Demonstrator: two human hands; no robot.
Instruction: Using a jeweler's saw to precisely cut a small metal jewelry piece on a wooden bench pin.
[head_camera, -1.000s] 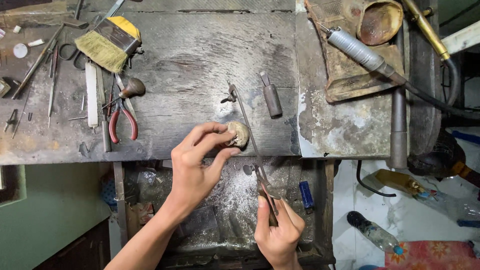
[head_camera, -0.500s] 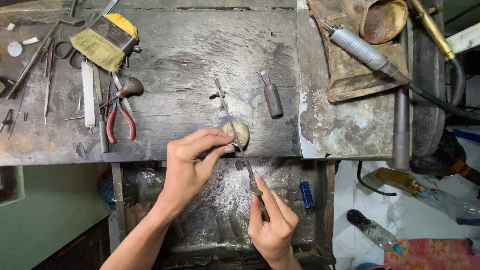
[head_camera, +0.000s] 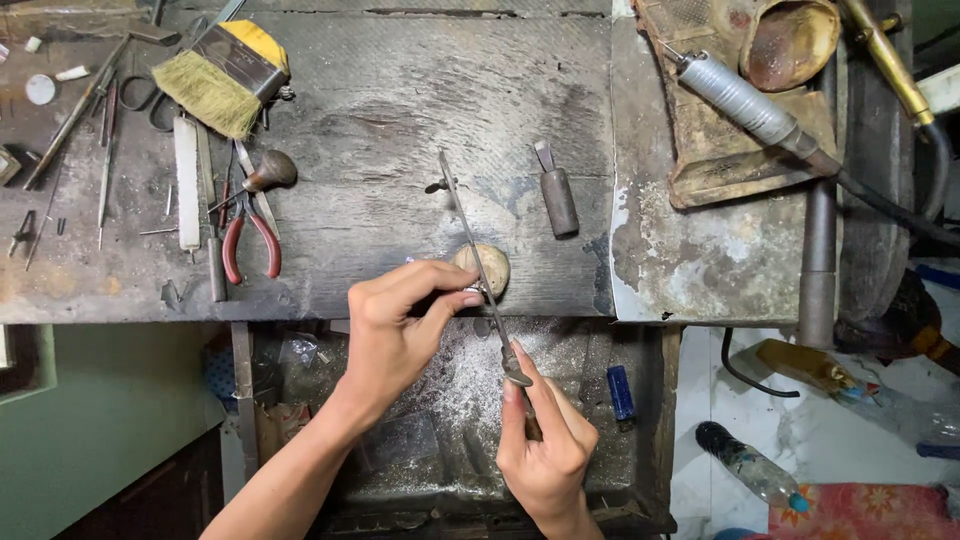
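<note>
My left hand (head_camera: 400, 320) pinches a small metal piece (head_camera: 474, 292) against a rounded wooden peg (head_camera: 490, 268) at the front edge of the dark workbench (head_camera: 400, 120). My right hand (head_camera: 545, 440) grips the handle of a long thin metal file (head_camera: 470, 240), forefinger stretched along it. The file slants up and left across the small piece, its tip over the bench top. What the piece is cannot be made out under my fingers.
On the bench's left lie a brush (head_camera: 215, 80), red-handled pliers (head_camera: 250, 245), tweezers and other small tools. A short graver (head_camera: 556, 195) lies right of the file. A rotary handpiece (head_camera: 745, 100) rests at the right. Below the bench sits a tray of filings (head_camera: 460, 400); a plastic bottle (head_camera: 750, 465) lies on the floor.
The file has slid forward and back across the piece between frames. My right hand has shifted with it; my left hand stays pinched at the peg.
</note>
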